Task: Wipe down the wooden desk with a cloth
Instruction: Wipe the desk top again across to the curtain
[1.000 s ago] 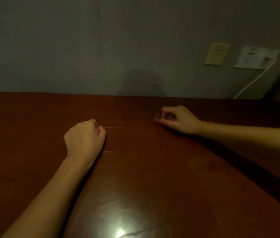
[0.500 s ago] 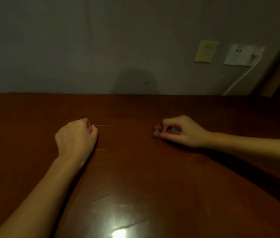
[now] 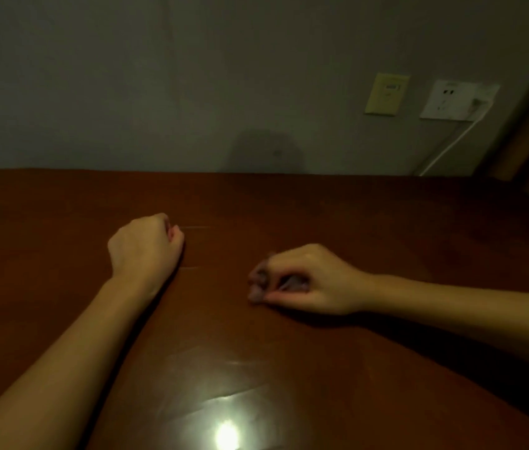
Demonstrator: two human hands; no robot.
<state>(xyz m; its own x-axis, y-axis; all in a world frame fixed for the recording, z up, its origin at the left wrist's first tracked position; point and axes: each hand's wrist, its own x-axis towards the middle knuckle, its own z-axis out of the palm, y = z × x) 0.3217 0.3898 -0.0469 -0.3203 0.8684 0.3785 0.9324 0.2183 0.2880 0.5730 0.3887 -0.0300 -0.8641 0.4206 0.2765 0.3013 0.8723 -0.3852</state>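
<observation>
Worktop (image 3: 354,222) is touched by both hands. Left hand (image 3: 146,245) is curled into a fist, left of centre. Small greyish wad (image 3: 290,282) (blurred; cloth cannot be confirmed) is pinched in right hand (image 3: 312,280), curled fingers down on the wood, mid-worktop.

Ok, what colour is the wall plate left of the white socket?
Pale yellow wall plate, against the white socket; head view, though the light is dim.

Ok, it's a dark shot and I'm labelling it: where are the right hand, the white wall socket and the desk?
right hand (image 3: 321,279), head view, back of the hand.
white wall socket (image 3: 451,100), head view, middle of its plate.
desk (image 3: 386,219), head view, bare top behind the hands.
</observation>
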